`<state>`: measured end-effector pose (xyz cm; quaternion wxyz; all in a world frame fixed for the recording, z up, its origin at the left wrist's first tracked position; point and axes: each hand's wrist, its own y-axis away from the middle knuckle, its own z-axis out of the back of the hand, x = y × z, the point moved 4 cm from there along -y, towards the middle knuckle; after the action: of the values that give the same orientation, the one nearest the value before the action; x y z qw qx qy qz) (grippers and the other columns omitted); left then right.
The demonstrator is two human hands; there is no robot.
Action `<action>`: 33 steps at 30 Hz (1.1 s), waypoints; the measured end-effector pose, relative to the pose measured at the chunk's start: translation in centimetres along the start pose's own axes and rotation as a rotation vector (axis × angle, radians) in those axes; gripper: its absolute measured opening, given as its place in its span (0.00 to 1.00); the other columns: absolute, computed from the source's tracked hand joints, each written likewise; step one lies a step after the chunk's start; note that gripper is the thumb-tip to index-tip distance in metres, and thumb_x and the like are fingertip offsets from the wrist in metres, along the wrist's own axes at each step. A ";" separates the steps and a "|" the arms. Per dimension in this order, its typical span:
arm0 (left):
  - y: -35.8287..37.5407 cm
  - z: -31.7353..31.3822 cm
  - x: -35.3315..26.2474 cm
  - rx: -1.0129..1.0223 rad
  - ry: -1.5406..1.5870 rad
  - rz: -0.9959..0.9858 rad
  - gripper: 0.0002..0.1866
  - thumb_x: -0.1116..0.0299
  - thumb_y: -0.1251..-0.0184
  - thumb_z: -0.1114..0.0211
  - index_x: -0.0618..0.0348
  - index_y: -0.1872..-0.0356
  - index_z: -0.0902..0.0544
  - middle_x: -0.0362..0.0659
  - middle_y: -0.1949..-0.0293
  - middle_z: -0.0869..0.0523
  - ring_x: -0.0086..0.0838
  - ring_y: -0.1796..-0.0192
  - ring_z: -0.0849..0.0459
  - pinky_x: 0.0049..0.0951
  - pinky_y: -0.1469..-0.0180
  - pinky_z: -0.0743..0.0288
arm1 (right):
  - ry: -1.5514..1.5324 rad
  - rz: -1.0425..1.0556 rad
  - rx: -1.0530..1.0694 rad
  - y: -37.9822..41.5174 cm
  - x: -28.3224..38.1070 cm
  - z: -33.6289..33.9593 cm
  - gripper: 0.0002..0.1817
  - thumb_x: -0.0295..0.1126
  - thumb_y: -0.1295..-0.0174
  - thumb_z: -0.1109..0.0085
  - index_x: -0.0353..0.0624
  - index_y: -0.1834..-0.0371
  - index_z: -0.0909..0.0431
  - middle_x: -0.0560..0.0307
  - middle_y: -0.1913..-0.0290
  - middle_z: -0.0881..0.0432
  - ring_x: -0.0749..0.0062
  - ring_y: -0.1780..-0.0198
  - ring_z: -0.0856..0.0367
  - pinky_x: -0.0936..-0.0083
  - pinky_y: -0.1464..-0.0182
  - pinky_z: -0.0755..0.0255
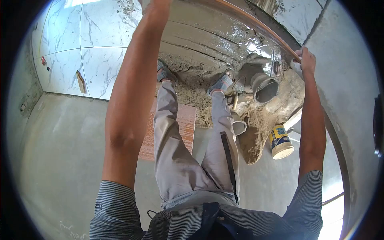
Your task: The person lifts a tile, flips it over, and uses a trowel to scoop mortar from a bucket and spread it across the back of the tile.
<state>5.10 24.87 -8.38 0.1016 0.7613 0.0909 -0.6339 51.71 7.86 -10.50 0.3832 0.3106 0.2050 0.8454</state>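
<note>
My right hand (307, 61) is closed on the right end of a tile (256, 21), seen nearly edge-on as a long orange-brown strip. This tile slants from the top of the view down to the right, above the wet mortar (196, 40). My left hand (149, 5) reaches to the top edge of the picture, where its fingers are cut off; whether it touches the tile cannot be seen. Grooved lines run through the mortar bed between my arms. Near my right forearm stands a grey bucket (256, 80) on its side, mortar around it.
White marbled tiles (64, 66) cover the floor at left, with a small wooden-looking tool (81, 81) on them. A reddish tile (185, 120) lies face down behind my feet. A yellow and blue bucket (281, 141) and a mortar heap (253, 144) are at right.
</note>
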 end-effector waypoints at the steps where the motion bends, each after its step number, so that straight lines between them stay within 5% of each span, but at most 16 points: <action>1: 0.0 0.0 0.0 0.007 -0.001 0.000 0.06 0.77 0.59 0.45 0.57 0.76 0.27 0.37 0.78 0.28 0.21 0.74 0.29 0.20 0.69 0.36 | -0.005 -0.004 -0.002 0.2 -0.1 0.0 0.27 0.47 0.38 0.60 0.34 0.76 0.18 0.53 0.75 0.17 0.67 0.76 0.20 0.73 0.63 0.27; 6: -0.4 1.6 0.4 0.017 -0.069 0.016 0.05 0.76 0.57 0.46 0.59 0.75 0.26 0.38 0.79 0.26 0.22 0.73 0.28 0.21 0.67 0.34 | 0.148 0.081 -0.042 1.9 2.7 -0.5 0.27 0.46 0.38 0.60 0.34 0.75 0.19 0.52 0.77 0.19 0.67 0.75 0.20 0.72 0.65 0.26; 13: 1.5 0.2 -0.6 0.025 -0.076 -0.018 0.07 0.75 0.56 0.46 0.60 0.73 0.24 0.39 0.76 0.24 0.25 0.70 0.25 0.23 0.62 0.33 | 0.061 0.067 0.041 0.3 -2.3 -0.7 0.24 0.48 0.41 0.59 0.41 0.73 0.18 0.51 0.74 0.18 0.64 0.69 0.20 0.71 0.58 0.30; 21: 7.8 -2.5 -4.7 -0.016 -0.052 -0.339 0.07 0.77 0.56 0.47 0.63 0.74 0.24 0.44 0.69 0.21 0.28 0.64 0.24 0.24 0.55 0.32 | 0.076 0.181 0.159 1.4 -7.6 -1.6 0.24 0.49 0.43 0.54 0.35 0.67 0.21 0.50 0.72 0.20 0.63 0.66 0.21 0.68 0.57 0.31; 23: 8.3 -1.4 -4.1 -0.033 -0.058 -0.039 0.12 0.84 0.50 0.50 0.66 0.66 0.22 0.47 0.59 0.17 0.22 0.66 0.26 0.21 0.65 0.30 | 0.003 -0.040 0.440 3.2 -8.1 -2.7 0.28 0.50 0.44 0.50 0.27 0.69 0.23 0.45 0.72 0.21 0.59 0.65 0.20 0.66 0.61 0.30; 26: 9.6 -1.4 -4.7 -0.011 0.031 0.000 0.18 0.86 0.54 0.54 0.64 0.63 0.21 0.48 0.57 0.19 0.24 0.58 0.25 0.23 0.57 0.30 | 0.071 -0.252 0.539 4.1 -8.7 -4.2 0.33 0.53 0.46 0.47 0.22 0.69 0.24 0.36 0.68 0.20 0.52 0.61 0.19 0.63 0.61 0.29; 29: 11.1 -0.9 -5.0 -0.071 0.049 0.028 0.17 0.88 0.58 0.56 0.64 0.68 0.22 0.56 0.54 0.20 0.32 0.50 0.24 0.29 0.49 0.30 | 0.199 -0.006 0.298 2.9 -12.8 -6.0 0.35 0.55 0.46 0.47 0.22 0.66 0.23 0.34 0.65 0.20 0.51 0.58 0.19 0.63 0.58 0.30; 33: 12.0 0.2 -5.8 -0.125 0.135 0.085 0.14 0.90 0.56 0.55 0.59 0.73 0.28 0.64 0.49 0.25 0.38 0.46 0.24 0.34 0.50 0.25 | 0.098 -0.052 0.291 5.9 -13.8 -6.5 0.35 0.56 0.46 0.47 0.23 0.65 0.23 0.32 0.65 0.20 0.50 0.59 0.20 0.62 0.57 0.30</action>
<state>7.06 13.18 -2.28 0.1693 0.7978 0.1042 -0.5692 51.32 -7.22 -16.83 0.3454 0.3160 0.3516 0.8107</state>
